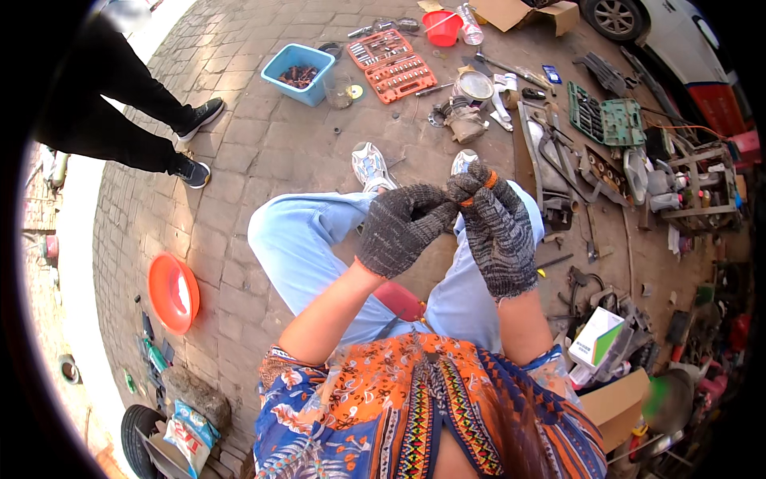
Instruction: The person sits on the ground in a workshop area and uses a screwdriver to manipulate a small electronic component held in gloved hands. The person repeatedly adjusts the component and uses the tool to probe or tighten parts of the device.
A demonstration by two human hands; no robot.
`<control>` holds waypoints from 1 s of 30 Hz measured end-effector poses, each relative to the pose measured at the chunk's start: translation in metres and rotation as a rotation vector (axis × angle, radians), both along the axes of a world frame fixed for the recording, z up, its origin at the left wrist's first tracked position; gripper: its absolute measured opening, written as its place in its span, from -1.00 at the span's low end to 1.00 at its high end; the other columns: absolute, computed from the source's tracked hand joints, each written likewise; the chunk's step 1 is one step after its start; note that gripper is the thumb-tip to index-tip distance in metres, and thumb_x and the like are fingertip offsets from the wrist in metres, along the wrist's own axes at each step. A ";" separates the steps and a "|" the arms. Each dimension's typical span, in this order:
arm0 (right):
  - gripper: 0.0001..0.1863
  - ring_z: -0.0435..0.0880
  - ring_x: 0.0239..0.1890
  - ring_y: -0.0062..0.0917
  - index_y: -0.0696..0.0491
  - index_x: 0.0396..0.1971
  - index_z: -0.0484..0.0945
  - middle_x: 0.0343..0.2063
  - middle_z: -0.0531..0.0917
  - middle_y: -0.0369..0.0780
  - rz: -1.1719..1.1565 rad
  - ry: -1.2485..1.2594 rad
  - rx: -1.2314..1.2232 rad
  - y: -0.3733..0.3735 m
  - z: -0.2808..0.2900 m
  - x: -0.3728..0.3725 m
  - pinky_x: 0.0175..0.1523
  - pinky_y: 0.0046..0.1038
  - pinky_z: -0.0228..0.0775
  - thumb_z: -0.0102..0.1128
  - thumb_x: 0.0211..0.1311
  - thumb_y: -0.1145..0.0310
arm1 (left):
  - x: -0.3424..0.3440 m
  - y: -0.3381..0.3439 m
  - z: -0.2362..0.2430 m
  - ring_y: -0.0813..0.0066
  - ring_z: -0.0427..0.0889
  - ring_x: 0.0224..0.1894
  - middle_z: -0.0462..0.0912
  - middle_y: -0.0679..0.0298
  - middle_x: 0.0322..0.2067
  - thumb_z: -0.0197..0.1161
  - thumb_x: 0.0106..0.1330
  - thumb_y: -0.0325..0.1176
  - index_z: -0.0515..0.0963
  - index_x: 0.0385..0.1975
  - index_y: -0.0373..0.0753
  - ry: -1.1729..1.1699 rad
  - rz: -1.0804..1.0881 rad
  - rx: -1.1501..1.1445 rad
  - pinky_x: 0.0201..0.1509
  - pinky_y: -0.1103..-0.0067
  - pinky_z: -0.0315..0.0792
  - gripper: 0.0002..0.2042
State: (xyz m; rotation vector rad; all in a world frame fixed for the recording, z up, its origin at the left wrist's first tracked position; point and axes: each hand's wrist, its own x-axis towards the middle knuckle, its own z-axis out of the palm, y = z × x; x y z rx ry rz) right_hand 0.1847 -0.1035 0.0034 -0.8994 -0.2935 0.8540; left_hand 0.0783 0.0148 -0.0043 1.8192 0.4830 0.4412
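Note:
Both my hands wear dark grey knitted gloves and meet in front of my knees. My left hand (403, 229) comes from the left with its fingers closed in a pinch, the tips reaching the fingers of the other hand. My right hand (501, 239) is raised with its fingers bent and pressed together. Orange bits (490, 180) show at the right fingers; I cannot tell whether they belong to the glove or to something held. Whatever lies between the fingertips is hidden.
Ahead lie a blue tub (298, 73) of rusty parts, an orange socket set (391, 64), a metal part (465, 120) and a red bucket (442, 28). A green tool case (606, 116) is at right. An orange basin (173, 293) stands left. Someone in black trousers (120, 112) stands nearby.

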 end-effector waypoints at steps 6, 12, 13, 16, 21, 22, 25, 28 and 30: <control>-0.74 0.59 -0.25 -0.64 0.19 -0.14 0.56 -0.28 0.66 -0.23 -0.235 -0.683 -0.245 0.024 -0.024 -0.012 -0.09 -0.59 0.43 0.20 0.12 0.53 | 0.007 0.002 -0.019 0.72 0.48 -0.51 0.61 0.32 -0.53 0.20 0.16 -0.37 0.56 -0.19 -0.35 -0.144 0.124 -0.148 -0.42 0.67 0.41 -0.74; -0.79 0.63 -0.23 -0.31 0.12 -0.24 0.56 -0.27 0.63 -0.11 -0.182 -1.227 -0.023 0.058 -0.025 -0.019 -0.09 -0.40 0.46 0.21 0.06 0.52 | -0.023 0.021 0.000 0.79 0.34 -0.62 0.50 0.49 -0.58 0.19 0.19 -0.38 0.59 -0.26 -0.26 -0.137 0.233 -0.535 -0.59 0.77 0.23 -0.83; -0.78 0.62 -0.22 -0.28 0.12 -0.23 0.56 -0.27 0.62 -0.10 -0.144 -1.264 0.007 0.060 -0.024 -0.018 -0.08 -0.37 0.45 0.20 0.06 0.51 | -0.025 0.019 0.004 0.79 0.32 -0.62 0.48 0.50 -0.60 0.19 0.19 -0.38 0.58 -0.28 -0.25 -0.165 0.244 -0.526 -0.59 0.77 0.22 -0.84; -0.77 0.62 -0.27 -0.28 0.14 -0.22 0.55 -0.30 0.62 -0.11 -0.103 -1.555 0.129 0.072 -0.012 -0.013 -0.14 -0.37 0.47 0.14 0.06 0.56 | -0.035 0.023 -0.005 0.78 0.32 -0.61 0.46 0.51 -0.58 0.18 0.20 -0.38 0.56 -0.24 -0.21 -0.231 0.316 -0.551 -0.57 0.77 0.21 -0.84; -0.75 0.61 -0.28 -0.22 0.13 -0.25 0.55 -0.31 0.61 -0.09 -0.155 -1.681 0.336 0.083 0.015 -0.004 -0.17 -0.29 0.48 0.12 -0.01 0.57 | -0.041 0.043 -0.012 0.71 0.37 -0.49 0.46 0.45 -0.49 0.11 0.25 -0.39 0.52 -0.29 -0.16 -0.381 0.186 -0.934 -0.44 0.72 0.30 -0.91; -0.70 0.60 -0.21 -0.22 0.13 -0.20 0.53 -0.26 0.60 -0.08 -0.172 -1.689 0.287 0.083 0.014 0.002 -0.10 -0.28 0.46 0.10 -0.03 0.56 | -0.041 0.046 0.003 0.70 0.38 -0.48 0.46 0.44 -0.49 0.10 0.25 -0.42 0.50 -0.32 -0.17 -0.369 0.052 -0.885 -0.42 0.72 0.32 -0.93; -0.65 0.59 -0.15 -0.23 0.13 -0.14 0.51 -0.21 0.59 -0.08 -0.152 -1.762 0.172 0.080 0.007 0.019 -0.05 -0.28 0.45 0.07 -0.03 0.55 | -0.038 0.050 0.022 0.69 0.40 -0.49 0.48 0.41 -0.49 0.14 0.17 -0.49 0.50 -0.26 -0.24 -0.217 -0.001 -0.327 -0.45 0.73 0.30 -0.85; -0.65 0.59 -0.14 -0.28 0.13 -0.11 0.49 -0.19 0.58 -0.09 -0.037 -1.865 0.102 0.068 0.016 0.030 -0.04 -0.32 0.45 0.03 0.03 0.50 | -0.036 0.051 0.064 0.75 0.33 -0.62 0.49 0.44 -0.55 0.23 0.12 -0.35 0.49 -0.08 -0.29 0.052 0.057 -0.540 -0.59 0.76 0.19 -0.65; -0.64 0.58 -0.11 -0.33 0.11 -0.07 0.47 -0.15 0.58 -0.09 0.028 -1.918 0.089 0.064 0.022 0.037 -0.04 -0.36 0.45 0.01 0.07 0.44 | -0.030 0.055 0.086 0.79 0.27 -0.68 0.47 0.47 -0.59 0.24 0.16 -0.32 0.56 -0.17 -0.27 0.238 0.003 -0.192 -0.64 0.78 0.11 -0.73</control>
